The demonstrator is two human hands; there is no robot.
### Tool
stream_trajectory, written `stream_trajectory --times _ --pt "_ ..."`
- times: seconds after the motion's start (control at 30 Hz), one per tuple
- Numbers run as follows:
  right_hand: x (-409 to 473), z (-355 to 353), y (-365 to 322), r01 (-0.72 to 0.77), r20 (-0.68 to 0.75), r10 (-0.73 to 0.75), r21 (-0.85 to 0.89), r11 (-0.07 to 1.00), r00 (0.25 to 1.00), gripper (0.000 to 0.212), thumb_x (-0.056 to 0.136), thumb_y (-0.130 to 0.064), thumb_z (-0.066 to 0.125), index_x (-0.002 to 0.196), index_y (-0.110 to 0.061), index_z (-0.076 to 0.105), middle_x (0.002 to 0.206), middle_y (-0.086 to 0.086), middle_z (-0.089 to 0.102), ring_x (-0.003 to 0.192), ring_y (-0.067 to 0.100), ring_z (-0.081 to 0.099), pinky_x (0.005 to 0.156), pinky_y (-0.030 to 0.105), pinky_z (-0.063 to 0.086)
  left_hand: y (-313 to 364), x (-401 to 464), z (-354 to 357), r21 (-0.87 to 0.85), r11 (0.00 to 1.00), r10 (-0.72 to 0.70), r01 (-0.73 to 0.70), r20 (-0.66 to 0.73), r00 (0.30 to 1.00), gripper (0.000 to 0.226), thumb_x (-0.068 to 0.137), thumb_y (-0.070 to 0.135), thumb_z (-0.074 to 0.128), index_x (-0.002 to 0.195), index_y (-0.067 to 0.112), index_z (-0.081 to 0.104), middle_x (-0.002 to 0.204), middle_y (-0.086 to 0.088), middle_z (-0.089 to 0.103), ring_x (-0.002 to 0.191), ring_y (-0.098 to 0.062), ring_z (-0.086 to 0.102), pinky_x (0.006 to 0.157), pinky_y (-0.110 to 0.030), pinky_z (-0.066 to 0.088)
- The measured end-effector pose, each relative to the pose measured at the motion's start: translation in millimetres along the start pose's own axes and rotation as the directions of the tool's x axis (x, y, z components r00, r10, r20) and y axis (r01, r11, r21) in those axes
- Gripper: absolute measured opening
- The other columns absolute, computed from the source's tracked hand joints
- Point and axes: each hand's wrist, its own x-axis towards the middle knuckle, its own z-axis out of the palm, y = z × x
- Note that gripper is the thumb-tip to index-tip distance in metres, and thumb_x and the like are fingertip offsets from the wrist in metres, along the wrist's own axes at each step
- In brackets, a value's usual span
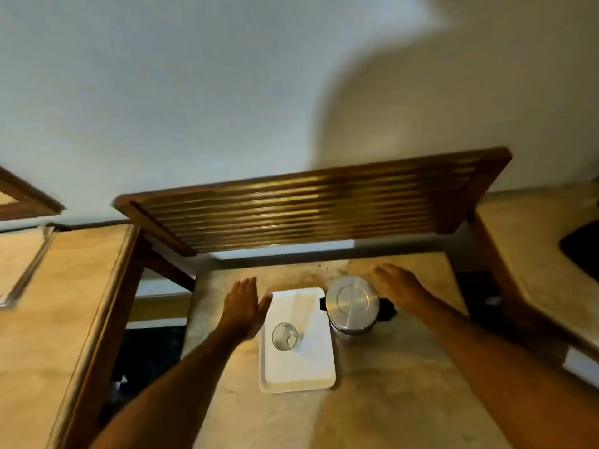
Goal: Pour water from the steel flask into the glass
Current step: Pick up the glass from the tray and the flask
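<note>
Beside the upright glass (284, 336) (on a tray (298, 377)), the steel flask (352, 303) stands vertical; both hands flat, empty.

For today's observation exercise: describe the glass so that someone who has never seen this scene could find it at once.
Find the white tray on the tan table, left of the steel flask. The glass stands on the tray's left side, near the left hand: small, clear, the only see-through thing there.

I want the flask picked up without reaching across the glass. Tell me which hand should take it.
Right. The right hand hovers open just beside the steel flask, while the left hand sits beyond the white tray holding the glass.
</note>
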Motion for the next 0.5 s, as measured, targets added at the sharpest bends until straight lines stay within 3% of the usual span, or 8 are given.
stream_trajectory --times 0.07,0.13,0.17,0.27,0.33,0.43,0.5 --pt "5 9 43 -0.147 -0.06 0.151 0.056 0.987 0.987 0.028 0.098 -0.031 0.055 0.107 -0.007 0.066 0.116 0.019 0.065 0.1 0.032 0.059 0.09 0.04 0.046 -20 -2 50 -0.069 0.994 -0.079 0.087 0.107 0.991 0.09 0.086 0.074 0.037 0.147 0.007 0.037 0.146 -0.019 0.05 0.134 -0.038 0.045 0.109 -0.05 0.038" --pt "0 25 81 -0.212 -0.094 0.244 0.266 0.941 0.965 0.022 0.094 -0.035 0.06 0.092 -0.015 0.068 0.105 0.013 0.069 0.091 0.025 0.06 0.077 0.034 0.046 -44 -14 96 -0.128 0.978 -0.128 0.167 0.266 0.955 0.091 0.083 0.065 0.056 0.148 0.006 0.034 0.15 -0.017 0.046 0.137 -0.034 0.042 0.112 -0.045 0.035" --pt "2 36 96 -0.175 -0.143 0.238 0.356 0.918 0.961 0.02 0.092 -0.035 0.062 0.083 -0.019 0.069 0.097 0.008 0.071 0.086 0.021 0.061 0.071 0.031 0.046 -55 -14 124 -0.175 0.968 -0.119 0.179 0.304 0.945 0.089 0.083 0.054 0.068 0.149 0.005 0.032 0.153 -0.015 0.042 0.14 -0.032 0.039 0.114 -0.042 0.033" --pt "5 55 107 -0.013 -0.259 0.171 0.517 0.856 0.951 0.028 0.092 -0.027 0.064 0.065 -0.023 0.071 0.07 -0.007 0.07 0.072 0.013 0.062 0.06 0.022 0.049 -57 -21 165 -0.369 0.912 -0.109 0.181 0.207 0.972 0.097 0.067 0.041 0.088 0.144 0.013 0.037 0.142 0.003 0.043 0.132 -0.017 0.04 0.106 -0.031 0.032" --pt "13 64 111 0.06 -0.29 0.133 0.572 0.818 0.948 0.032 0.087 -0.024 0.062 0.056 -0.023 0.07 0.055 -0.012 0.065 0.059 0.008 0.058 0.05 0.02 0.049 -53 -18 186 -0.521 0.819 -0.198 0.239 0.134 0.971 0.099 0.057 0.037 0.095 0.14 0.02 0.044 0.134 0.009 0.049 0.124 -0.014 0.045 0.1 -0.032 0.037" --pt "23 67 111 0.101 -0.293 0.104 0.607 0.788 0.95 0.035 0.082 -0.023 0.057 0.048 -0.022 0.068 0.046 -0.01 0.06 0.048 0.008 0.053 0.042 0.02 0.044 -47 -3 204 -0.678 0.684 -0.282 0.267 0.091 0.955 0.087 0.049 0.044 0.095 0.123 0.021 0.058 0.129 0.005 0.062 0.118 -0.021 0.056 0.1 -0.04 0.047" --pt "27 70 117 0.099 -0.293 0.109 0.612 0.784 0.95 0.038 0.084 -0.016 0.06 0.047 -0.02 0.069 0.044 -0.009 0.058 0.048 0.014 0.052 0.047 0.025 0.044 -45 2 207 -0.712 0.638 -0.302 0.293 0.118 0.946 0.082 0.053 0.036 0.097 0.124 0.018 0.059 0.125 -0.002 0.065 0.118 -0.026 0.058 0.102 -0.046 0.05"
